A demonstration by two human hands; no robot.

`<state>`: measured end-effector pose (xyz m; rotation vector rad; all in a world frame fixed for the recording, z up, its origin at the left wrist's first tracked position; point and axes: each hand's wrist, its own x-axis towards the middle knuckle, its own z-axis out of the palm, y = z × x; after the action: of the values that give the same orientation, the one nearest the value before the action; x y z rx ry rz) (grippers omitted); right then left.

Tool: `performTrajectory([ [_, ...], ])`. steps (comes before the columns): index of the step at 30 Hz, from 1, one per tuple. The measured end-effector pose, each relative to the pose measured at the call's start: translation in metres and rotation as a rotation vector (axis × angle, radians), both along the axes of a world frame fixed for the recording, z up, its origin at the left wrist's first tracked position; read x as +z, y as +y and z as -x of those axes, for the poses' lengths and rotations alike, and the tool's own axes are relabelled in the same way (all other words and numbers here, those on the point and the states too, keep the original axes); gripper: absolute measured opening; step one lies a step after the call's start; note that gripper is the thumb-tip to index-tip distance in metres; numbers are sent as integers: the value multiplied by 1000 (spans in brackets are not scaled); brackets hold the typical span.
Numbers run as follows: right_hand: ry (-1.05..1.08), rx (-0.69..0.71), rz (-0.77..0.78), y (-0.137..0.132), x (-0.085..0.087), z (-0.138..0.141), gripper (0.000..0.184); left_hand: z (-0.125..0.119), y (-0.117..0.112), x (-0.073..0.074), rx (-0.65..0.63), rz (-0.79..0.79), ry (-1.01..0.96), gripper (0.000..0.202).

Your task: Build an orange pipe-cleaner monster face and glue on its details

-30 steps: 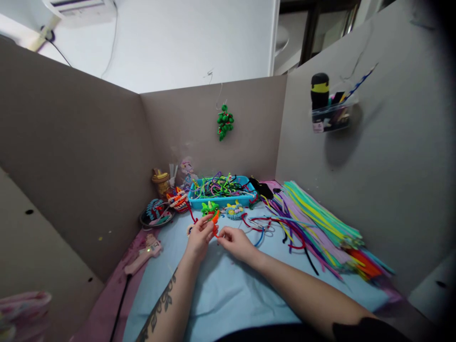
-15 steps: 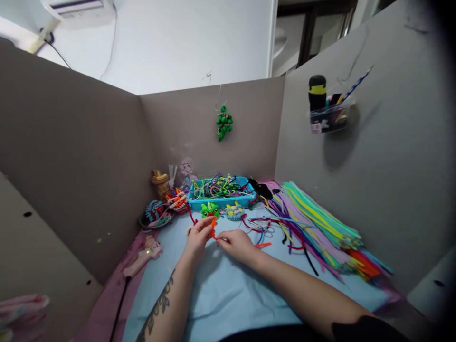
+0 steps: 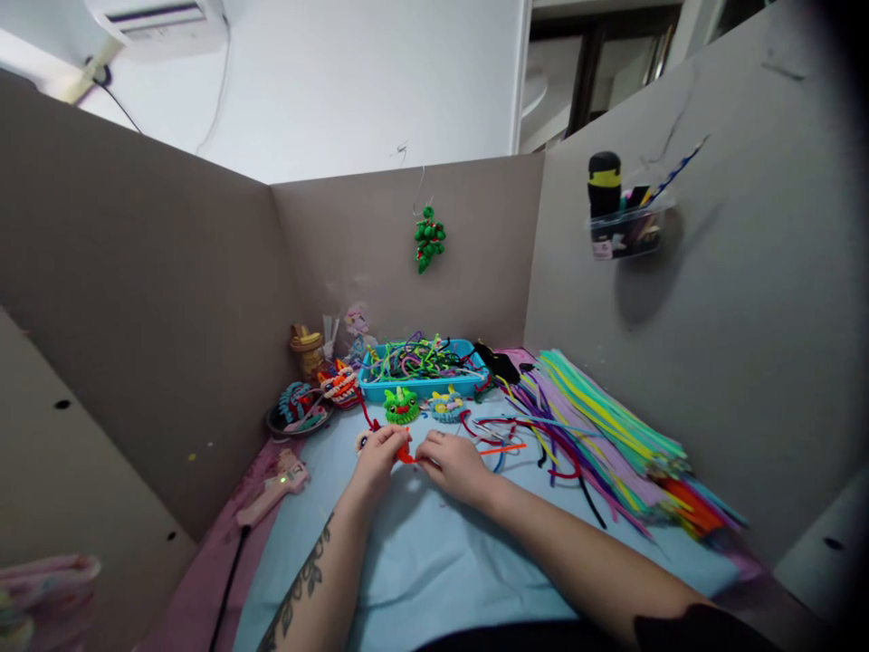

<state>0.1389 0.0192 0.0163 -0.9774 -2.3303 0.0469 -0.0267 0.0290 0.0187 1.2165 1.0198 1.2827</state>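
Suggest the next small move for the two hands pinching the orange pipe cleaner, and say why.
Probably another small bend or twist of the orange pipe cleaner: the left hand and right hand pinch it close together above the blue cloth, and its free end trails off to the right.

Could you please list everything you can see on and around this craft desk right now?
orange pipe cleaner: one, orange-red, pinched between both hands
blue tray: one, holds tangled multicoloured pipe cleaners, at the back
green figure: one, in front of the tray
blue-yellow figure: one, right of the green one
pipe cleaner bundle: many, mixed colours, fanned along the right
glue gun: one, pink, left edge
dark dish: one, holds blue and pink pieces, back left
green ornament: one, hanging on the back partition
clear holder: one, on the right partition, holds a black-and-yellow item
blue mat: one, light blue
left hand: on the pipe cleaner
right hand: on the pipe cleaner
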Motion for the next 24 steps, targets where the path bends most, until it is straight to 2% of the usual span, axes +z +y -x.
performTrajectory([
  [6, -6, 109, -148, 11, 5, -9, 11, 1, -5, 2, -214, 66, 75, 12],
  [15, 48, 244, -215, 19, 0, -14, 19, 0, -6, -1, -297, 86, 162, 16],
  [19, 85, 273, -215, 24, -2, -17, 19, 2, -4, 0, -278, 79, 199, 23],
  [24, 72, 228, -183, 32, -2, -23, 15, 5, -5, 3, -208, 23, 196, 35],
])
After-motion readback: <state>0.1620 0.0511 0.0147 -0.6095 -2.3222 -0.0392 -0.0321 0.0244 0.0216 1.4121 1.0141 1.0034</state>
